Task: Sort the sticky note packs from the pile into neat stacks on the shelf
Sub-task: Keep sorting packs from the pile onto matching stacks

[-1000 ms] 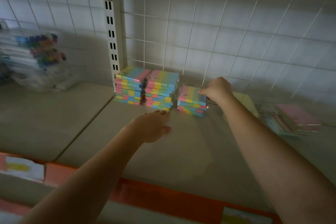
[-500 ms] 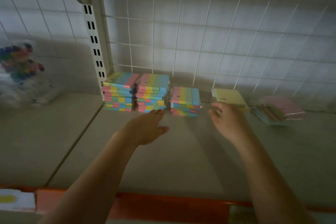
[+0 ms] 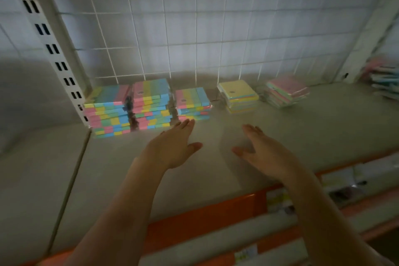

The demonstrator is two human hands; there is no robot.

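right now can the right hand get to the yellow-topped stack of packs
Probably yes. The right hand hovers open and empty over bare shelf, and the yellow-topped stack lies ahead of it with nothing between. The pink-topped pile sits off to the right, apart.

Three striped pastel pack stacks (image 3: 149, 106) on shelf (image 3: 216, 168), yellow stack (image 3: 238, 96), loose pink pile (image 3: 286, 92) rightward

Nothing here reads clearly from where I stand. A small dark mark sits on the wrapper of my middle striped pack (image 3: 141, 92), another on the short striped stack (image 3: 183, 100), and 1 on the yellow pack (image 3: 232, 91), all too blurred to make out. The price tags on the orange shelf edge (image 3: 246, 252) are smeared beyond reading.
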